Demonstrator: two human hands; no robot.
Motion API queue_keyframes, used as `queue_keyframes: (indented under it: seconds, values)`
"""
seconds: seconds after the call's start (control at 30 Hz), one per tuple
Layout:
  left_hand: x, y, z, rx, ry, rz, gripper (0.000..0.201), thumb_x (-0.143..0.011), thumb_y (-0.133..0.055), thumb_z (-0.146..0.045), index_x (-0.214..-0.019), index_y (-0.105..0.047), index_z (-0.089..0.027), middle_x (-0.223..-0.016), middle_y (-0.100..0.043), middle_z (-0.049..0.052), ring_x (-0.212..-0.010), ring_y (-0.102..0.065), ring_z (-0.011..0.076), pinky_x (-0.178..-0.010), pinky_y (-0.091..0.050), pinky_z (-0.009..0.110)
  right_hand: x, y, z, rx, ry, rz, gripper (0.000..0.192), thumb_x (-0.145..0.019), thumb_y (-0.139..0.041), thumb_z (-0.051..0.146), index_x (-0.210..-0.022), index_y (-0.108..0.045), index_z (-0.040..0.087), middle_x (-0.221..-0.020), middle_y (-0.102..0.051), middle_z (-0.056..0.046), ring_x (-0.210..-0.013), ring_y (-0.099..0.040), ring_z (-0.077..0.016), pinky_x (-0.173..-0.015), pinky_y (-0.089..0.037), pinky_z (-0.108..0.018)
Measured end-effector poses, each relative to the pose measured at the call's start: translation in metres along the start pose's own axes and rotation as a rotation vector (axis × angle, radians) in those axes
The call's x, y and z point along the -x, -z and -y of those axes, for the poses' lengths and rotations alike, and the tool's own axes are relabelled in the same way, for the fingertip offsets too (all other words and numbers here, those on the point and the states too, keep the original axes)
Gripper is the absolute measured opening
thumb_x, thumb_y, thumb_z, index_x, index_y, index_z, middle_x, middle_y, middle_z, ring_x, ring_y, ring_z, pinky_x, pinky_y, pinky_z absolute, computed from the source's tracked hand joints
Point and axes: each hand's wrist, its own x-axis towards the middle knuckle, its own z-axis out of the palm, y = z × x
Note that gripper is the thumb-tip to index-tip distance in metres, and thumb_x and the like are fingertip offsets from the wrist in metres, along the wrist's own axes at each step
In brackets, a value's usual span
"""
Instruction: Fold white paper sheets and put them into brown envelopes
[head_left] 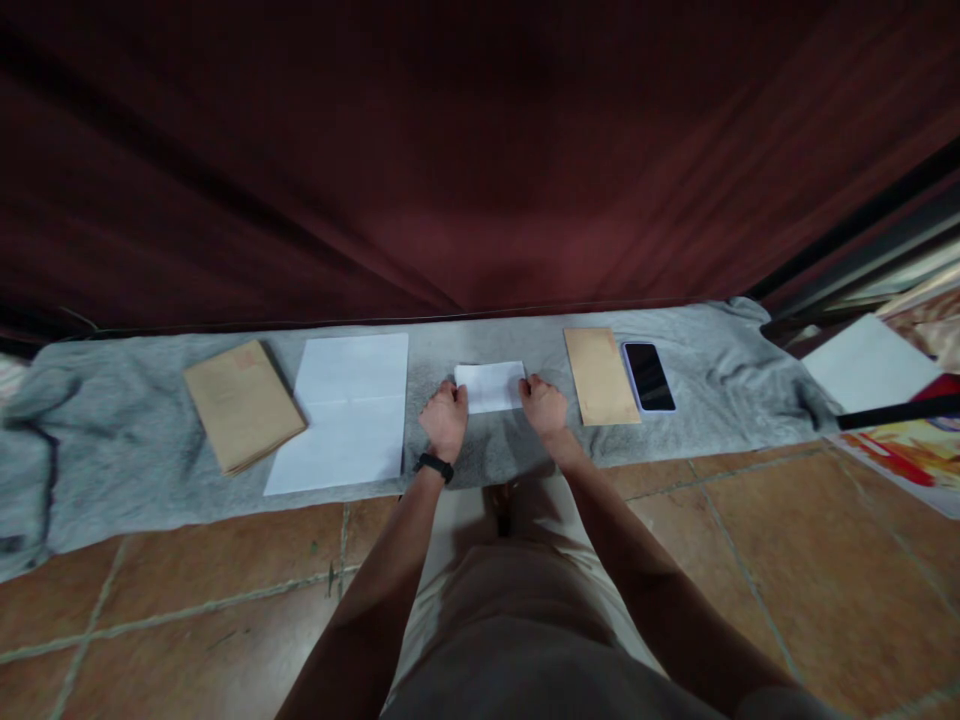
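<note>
A small folded sheet of white paper [493, 387] lies in front of me on a grey cloth. My left hand [445, 418] has its fingers closed on the paper's left edge, with a dark band on that wrist. At the opposite edge, my right hand [544, 403] pinches the same paper. Just right of my right hand is a single brown envelope [601, 376]. Larger white sheets [349, 420], with a faint crease across the middle, lie flat to the left of my left hand.
A stack of brown envelopes [241, 405] overlaps the white sheets' left side. A phone [649, 377] with a dark screen lies beside the single envelope. The grey cloth [720, 380] covers a long narrow surface. Behind it hangs a dark red curtain [480, 200]; tiled floor [247, 610] lies in front.
</note>
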Motion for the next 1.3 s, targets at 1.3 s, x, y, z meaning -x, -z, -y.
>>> queue_keyframes:
  seconds: [1.3]
  values:
    - [0.058,-0.04,0.018,-0.037,-0.683,-0.054,0.066,-0.103,-0.042,-0.045,-0.159,-0.033,-0.011,-0.167,-0.027,0.018,-0.157,-0.022,0.0303,-0.126,-0.027,0.051,0.001,-0.008,0.003,0.056,0.031,-0.083,0.037,-0.108,-0.038,0.036,-0.12,-0.065,0.013,-0.101,-0.076,-0.02,-0.09,-0.074,-0.0269,-0.078,-0.053,-0.034]
